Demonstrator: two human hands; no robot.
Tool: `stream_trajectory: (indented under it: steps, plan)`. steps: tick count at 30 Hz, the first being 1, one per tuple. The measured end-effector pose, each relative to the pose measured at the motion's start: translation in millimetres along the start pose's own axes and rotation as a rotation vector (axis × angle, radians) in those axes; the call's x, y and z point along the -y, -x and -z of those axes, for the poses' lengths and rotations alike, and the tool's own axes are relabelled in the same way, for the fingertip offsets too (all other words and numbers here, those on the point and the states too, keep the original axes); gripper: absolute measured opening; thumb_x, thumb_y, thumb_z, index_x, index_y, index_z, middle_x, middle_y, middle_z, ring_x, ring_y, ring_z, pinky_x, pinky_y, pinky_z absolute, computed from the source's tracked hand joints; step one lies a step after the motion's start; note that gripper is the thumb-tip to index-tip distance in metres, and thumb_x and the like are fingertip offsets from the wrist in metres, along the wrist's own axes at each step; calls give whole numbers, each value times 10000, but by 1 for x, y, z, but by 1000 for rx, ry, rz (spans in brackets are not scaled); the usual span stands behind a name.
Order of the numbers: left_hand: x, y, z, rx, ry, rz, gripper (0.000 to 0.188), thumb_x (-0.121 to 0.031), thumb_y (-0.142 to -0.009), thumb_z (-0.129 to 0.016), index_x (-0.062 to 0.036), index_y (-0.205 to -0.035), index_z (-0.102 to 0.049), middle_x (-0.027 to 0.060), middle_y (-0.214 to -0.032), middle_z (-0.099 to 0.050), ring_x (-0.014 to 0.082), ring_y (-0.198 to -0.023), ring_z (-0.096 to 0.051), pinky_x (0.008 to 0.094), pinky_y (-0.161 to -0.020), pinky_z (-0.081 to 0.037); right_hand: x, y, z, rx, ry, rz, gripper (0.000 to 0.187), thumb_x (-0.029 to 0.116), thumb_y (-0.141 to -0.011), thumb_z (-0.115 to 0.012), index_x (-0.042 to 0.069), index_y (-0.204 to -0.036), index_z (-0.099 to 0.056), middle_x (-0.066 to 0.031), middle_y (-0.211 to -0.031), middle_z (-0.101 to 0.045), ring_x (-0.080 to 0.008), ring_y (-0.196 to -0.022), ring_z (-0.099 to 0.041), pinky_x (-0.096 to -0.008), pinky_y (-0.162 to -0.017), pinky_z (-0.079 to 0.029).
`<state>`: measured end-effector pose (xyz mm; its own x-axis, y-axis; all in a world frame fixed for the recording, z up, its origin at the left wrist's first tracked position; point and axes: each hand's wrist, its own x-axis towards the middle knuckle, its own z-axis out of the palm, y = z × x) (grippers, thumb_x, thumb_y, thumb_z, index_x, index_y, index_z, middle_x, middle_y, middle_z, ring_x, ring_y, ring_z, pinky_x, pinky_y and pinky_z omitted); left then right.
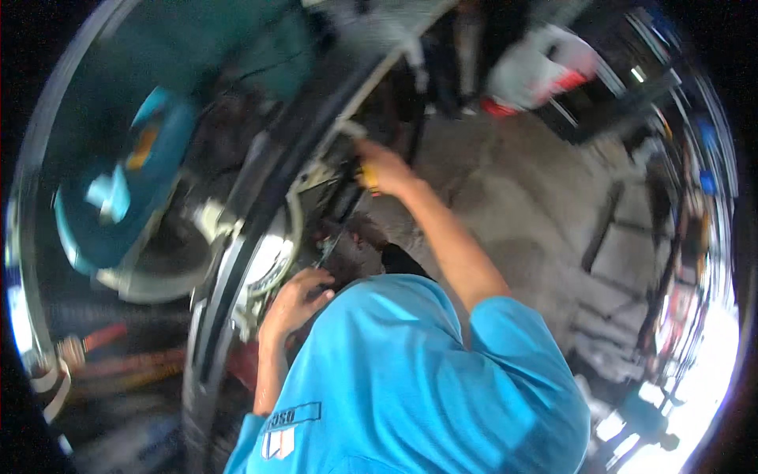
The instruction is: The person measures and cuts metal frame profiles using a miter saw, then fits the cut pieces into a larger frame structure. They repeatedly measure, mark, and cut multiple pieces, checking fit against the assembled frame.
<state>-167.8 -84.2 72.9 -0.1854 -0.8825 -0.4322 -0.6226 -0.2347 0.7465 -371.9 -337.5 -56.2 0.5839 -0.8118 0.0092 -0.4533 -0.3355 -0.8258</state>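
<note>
Yellow piece in the right hand, at the dark frame's edge

From my feed, the long dark frame slants from upper centre to lower left and bounds my working space on that side. Beyond it sits a curved blue panel. On the right, the concrete floor gives me the widest open room, running out to crowded shelving along the rim. A white-and-red sack closes off the upper right.

My right hand reaches out with the arm nearly straight, fingers curled round the yellow piece. Blur hides its full shape; I see it under the fingers, on the side toward the frame, with bare floor on the other side.

My left hand is half open, fingers loosely bent, and I see nothing in its grasp. It lies nearer the blue shirt, just below a round pale part; whether the fingertips touch anything, I cannot tell.
</note>
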Motion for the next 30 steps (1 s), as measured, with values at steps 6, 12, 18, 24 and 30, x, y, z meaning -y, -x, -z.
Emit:
stream_trajectory:
  steps: [6, 12, 18, 24, 30]
  plan:
    - [17, 4, -14, 109, -2, 33, 319, -199, -869, -704, -30, -1138, -676, 150, -1214, -622, 272, -1138, -600, 375, -912, -489, -14, 22, -32, -293, 376, 78, 623, 222, -762, -761, -2, -1277, -490, -258, -1376, -462, -409, -1346, -388, -483, -1126, -329]
    - [31, 4, -38, 301, -173, -2, 329, -219, -867, -705, -34, -1137, -673, 139, -1080, -640, 248, -983, -628, 364, -853, -490, -24, 183, -32, -644, 179, -31, 324, 233, -814, -681, 45, -1037, -537, -214, -1007, -573, -436, -975, -567, -526, -855, -453]
    - [11, -5, -65, 468, -269, -79, 360, -206, -888, -684, 12, -1173, -648, 125, -1034, -700, 180, -889, -657, 310, -805, -515, -90, 437, -91, -15, 78, -823, 408, 391, -935, -535, 12, -1075, -595, -240, -1027, -643, -444, -959, -608, -543, -792, -470]
    - [5, -20, -101, 641, -291, -203, 333, -205, -884, -689, -22, -1161, -670, 102, -964, -706, 158, -849, -631, 303, -790, -500, -48, 613, -148, -436, -22, -1298, 272, 269, -938, -562, 10, -1009, -609, -235, -1062, -665, -417, -1015, -626, -497, -845, -494]
    - [53, -50, -147, 673, -308, -206, 326, -206, -874, -703, -12, -1135, -681, 102, -988, -707, 162, -873, -637, 305, -789, -497, -41, 736, -134, -867, -53, -1692, 344, 287, -891, -649, 2, -1039, -526, -279, -1005, -660, -445, -944, -641, -502, -787, -511]
